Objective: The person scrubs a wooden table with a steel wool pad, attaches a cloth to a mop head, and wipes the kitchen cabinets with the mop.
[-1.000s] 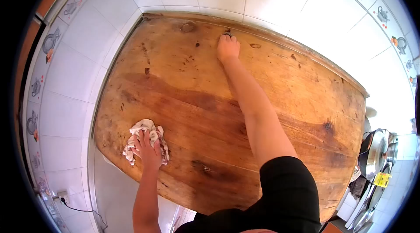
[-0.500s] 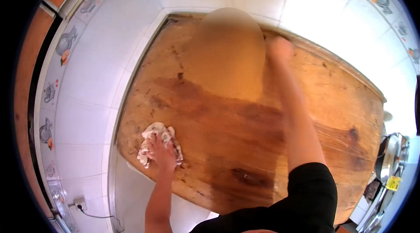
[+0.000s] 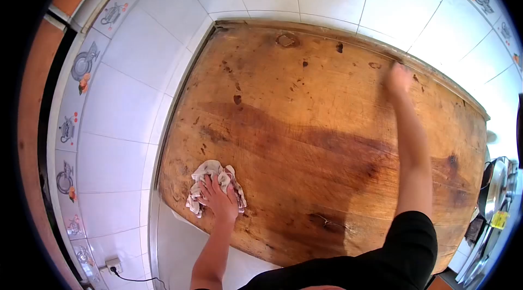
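While left hand [image 3: 220, 200] splays on crumpled cloth [image 3: 209, 169], stained wood [image 3: 327, 110], right hand [image 3: 399, 77] blurred, grip unclear.

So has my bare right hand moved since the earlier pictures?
Yes: your right hand moved rightward across the brown wooden board, past its dark oval mark.

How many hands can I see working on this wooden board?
2. The left hand lies on a crumpled cloth near the wooden board's near-left corner; the right hand, blurred, is by the far edge.
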Tool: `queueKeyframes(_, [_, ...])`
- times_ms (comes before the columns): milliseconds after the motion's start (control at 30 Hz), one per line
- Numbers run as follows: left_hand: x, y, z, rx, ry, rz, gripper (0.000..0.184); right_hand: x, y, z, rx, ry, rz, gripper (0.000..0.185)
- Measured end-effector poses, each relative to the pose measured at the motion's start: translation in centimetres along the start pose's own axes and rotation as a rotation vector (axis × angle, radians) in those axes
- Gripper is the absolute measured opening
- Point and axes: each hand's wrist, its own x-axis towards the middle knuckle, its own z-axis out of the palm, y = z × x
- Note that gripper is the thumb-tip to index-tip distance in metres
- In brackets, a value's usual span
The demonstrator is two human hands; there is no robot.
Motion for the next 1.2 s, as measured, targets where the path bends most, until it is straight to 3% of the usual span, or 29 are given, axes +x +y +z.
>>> queueKeyframes(33, [-0.1, 0.2, 0.1, 0.023, 0.013, 0.004, 0.054, 1.8, -2.7, 2.1, -0.060, -0.059, -0.019, 0.030])
queueKeyframes(67, [0.0, 0.2, 0.2, -0.053, 0.018, 0.000, 0.056, 1.2, -7.7, -2.7, 0.045, -0.153, 0.045, 0.021])
queueKeyframes(100, [0.2, 0.2, 0.9, -0.046, 0.019, 0.022, 0.055, 3.5, -11.5, 1.9, -0.096, 0.086, -0.225, 0.020])
queueKeyframes(167, [0.1, -0.6, 0.5, 0.001, 0.017, 0.028, 0.055, 4.0, -18.4, 0.6, 0.010, 0.146, 0.113, 0.022])
queueKeyframes(267, [0.2, -0.2, -0.1, -0.037, 0.030, -0.016, 0.054, 4.3, -19.4, 0.0, 0.155, 0.130, 0.154, 0.021])
queueKeyframes(367, [-0.2, 0.0, 0.2, -0.019, 0.032, -0.016, 0.053, 2.4, -18.3, -0.3, 0.218, -0.032, -0.211, 0.020])
queueKeyframes(467, [0.0, 0.2, -0.2, -0.044, 0.001, -0.030, 0.053, -0.1, -13.8, 1.2, 0.548, 0.420, -0.588, 0.021])
queueKeyframes(533, [-0.1, 0.4, -0.3, -0.022, -0.014, -0.031, 0.053, -0.3, -4.6, 0.5, 0.421, 0.136, -0.347, 0.020])
queueKeyframes(633, [0.2, -0.2, 0.2, -0.032, 0.027, -0.022, 0.053, -1.2, 10.5, 0.6, 0.221, -0.108, 0.182, 0.020])
queueKeyframes(667, [0.3, -0.3, 0.3, -0.018, 0.029, -0.024, 0.053, -0.9, 14.8, 1.5, 0.095, -0.119, 0.163, 0.029])
queueKeyframes(700, [0.1, -0.2, 0.7, -0.008, 0.029, -0.033, 0.053, -0.7, 15.1, 0.3, 0.190, 0.021, 0.095, 0.029])
queueKeyframes(767, [-0.2, -0.7, 1.1, -0.007, 0.062, -0.002, 0.052, 1.4, 10.2, -1.4, 0.335, 0.220, -0.101, 0.032])
queueKeyframes(833, [-0.1, -0.4, 0.9, 0.011, 0.060, -0.004, 0.051, 4.5, 0.3, -2.3, 0.396, 0.353, -0.336, 0.033])
queueKeyframes(867, [0.0, -0.4, 0.8, 0.010, 0.062, -0.007, 0.051, 7.3, -4.6, 0.7, 0.448, 0.433, -0.430, 0.032])
queueKeyframes(967, [-0.1, -0.2, 0.8, 0.014, 0.066, -0.030, 0.050, 6.9, -12.9, -0.7, 0.210, 0.344, -0.466, 0.027])
queueKeyframes(1067, [0.0, -2.1, 1.8, 0.011, 0.107, 0.012, 0.054, 6.8, -5.7, 1.3, 0.169, 0.398, -0.540, 0.024])
queueKeyframes(1100, [-0.1, -2.5, 2.5, -0.006, 0.121, 0.031, 0.055, 6.1, -0.5, 2.3, 0.087, 0.485, -0.554, 0.025])
queueKeyframes(1200, [0.0, -1.8, 2.3, 0.015, 0.094, 0.013, 0.057, 3.8, 17.3, 2.6, -0.051, 0.338, -0.375, 0.031])
